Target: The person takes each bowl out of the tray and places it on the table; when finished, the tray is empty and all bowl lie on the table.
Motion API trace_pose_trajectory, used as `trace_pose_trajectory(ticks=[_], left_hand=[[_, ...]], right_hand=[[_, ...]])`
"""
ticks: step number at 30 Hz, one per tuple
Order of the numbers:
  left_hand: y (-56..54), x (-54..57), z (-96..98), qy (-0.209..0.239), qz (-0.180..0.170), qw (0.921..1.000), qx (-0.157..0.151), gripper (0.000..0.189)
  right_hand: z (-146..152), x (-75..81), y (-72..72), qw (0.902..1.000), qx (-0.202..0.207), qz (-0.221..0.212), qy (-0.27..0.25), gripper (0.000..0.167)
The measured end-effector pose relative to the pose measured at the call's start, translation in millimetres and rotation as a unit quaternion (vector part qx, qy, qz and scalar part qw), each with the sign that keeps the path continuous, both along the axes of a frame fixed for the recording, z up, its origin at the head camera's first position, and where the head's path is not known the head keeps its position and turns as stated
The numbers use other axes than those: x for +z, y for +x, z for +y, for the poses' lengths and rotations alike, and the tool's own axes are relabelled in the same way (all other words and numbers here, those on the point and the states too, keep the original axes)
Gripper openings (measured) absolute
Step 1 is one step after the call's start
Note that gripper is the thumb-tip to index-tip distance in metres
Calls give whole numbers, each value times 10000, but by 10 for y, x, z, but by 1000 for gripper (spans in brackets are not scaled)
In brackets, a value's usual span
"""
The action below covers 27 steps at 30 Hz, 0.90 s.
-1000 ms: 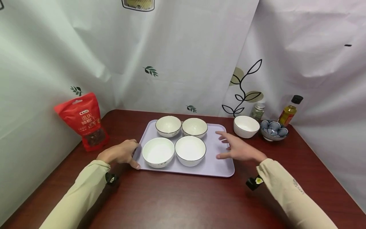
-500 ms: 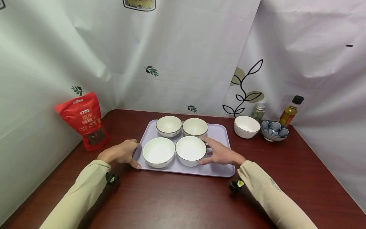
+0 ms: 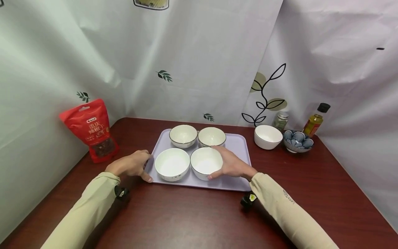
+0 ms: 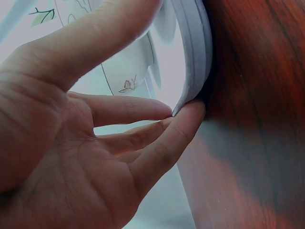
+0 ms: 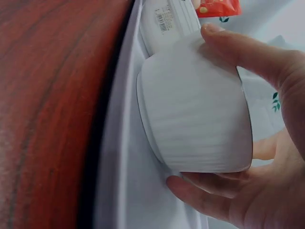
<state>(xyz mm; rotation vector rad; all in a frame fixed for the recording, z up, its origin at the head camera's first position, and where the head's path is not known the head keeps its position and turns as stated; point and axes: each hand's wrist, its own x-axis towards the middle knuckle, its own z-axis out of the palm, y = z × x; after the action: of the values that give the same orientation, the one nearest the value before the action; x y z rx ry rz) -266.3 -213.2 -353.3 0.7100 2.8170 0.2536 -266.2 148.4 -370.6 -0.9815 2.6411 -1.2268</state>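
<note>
While the head view has my right grip (image 3: 230, 163) holding the near-right bowl (image 3: 205, 161) on the tray (image 3: 237, 148), a crooked lift could knock the three other bowls (image 3: 172, 164) crowding it; off the tray, on the desk (image 3: 186, 214), I count one white bowl (image 3: 268, 134), one blue bowl (image 3: 291, 146), one jar (image 3: 280, 121), one bottle (image 3: 313, 123), one red bag (image 3: 90, 128). Left wrist: left grip (image 4: 95, 164) holds the one tray by its rim, and a tug there could slide everything aboard. Right wrist: the near-right bowl's smooth wall could slip if pinched lightly.
</note>
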Motion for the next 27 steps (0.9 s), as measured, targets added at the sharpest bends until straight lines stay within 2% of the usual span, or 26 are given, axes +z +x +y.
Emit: trace_pose_trajectory(ticks=[8, 12, 19, 27], left_hand=[[-9, 3, 8, -7, -101, 9999, 85, 82], [-4, 10, 1, -41, -105, 9999, 100, 82], [29, 20, 4, 26, -224, 9994, 249, 85], [43, 42, 12, 29, -238, 9995, 222, 85]], right_hand=[[120, -10, 81, 9982, -203, 356, 437, 113], [203, 18, 117, 9971, -323, 425, 539, 112], [418, 53, 170, 9973, -581, 133, 421, 111], [786, 73, 205, 9941, -1019, -65, 361, 108]])
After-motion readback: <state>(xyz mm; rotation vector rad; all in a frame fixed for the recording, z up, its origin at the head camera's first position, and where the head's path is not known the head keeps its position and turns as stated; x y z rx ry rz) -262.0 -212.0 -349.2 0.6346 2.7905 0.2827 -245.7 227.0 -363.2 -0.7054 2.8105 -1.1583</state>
